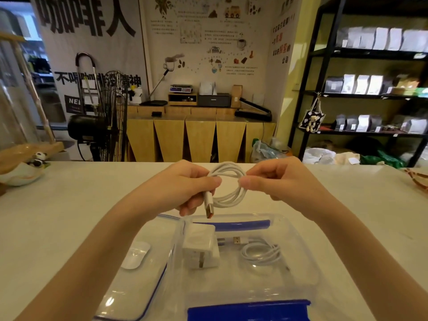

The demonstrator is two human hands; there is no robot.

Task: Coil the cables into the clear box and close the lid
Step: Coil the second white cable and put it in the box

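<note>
A white USB cable (228,181) is wound into a small coil and held in the air above the table. My left hand (190,185) pinches the coil's left side, and the plug with an orange tip hangs down from it. My right hand (275,179) pinches the coil's right side. Just below stands the clear box (298,256) with blue latches, open. Inside it lie a white charger block (200,247) and a second coiled white cable (260,252). The clear lid (129,297) with a blue seal lies flat on the table to the box's left.
A white mouse-like object (135,254) shows through the lid. A bowl with a panda figure (25,169) sits at the table's far left. Something orange (419,179) lies at the right edge. Beyond the table are a fan, a wooden counter and black shelves.
</note>
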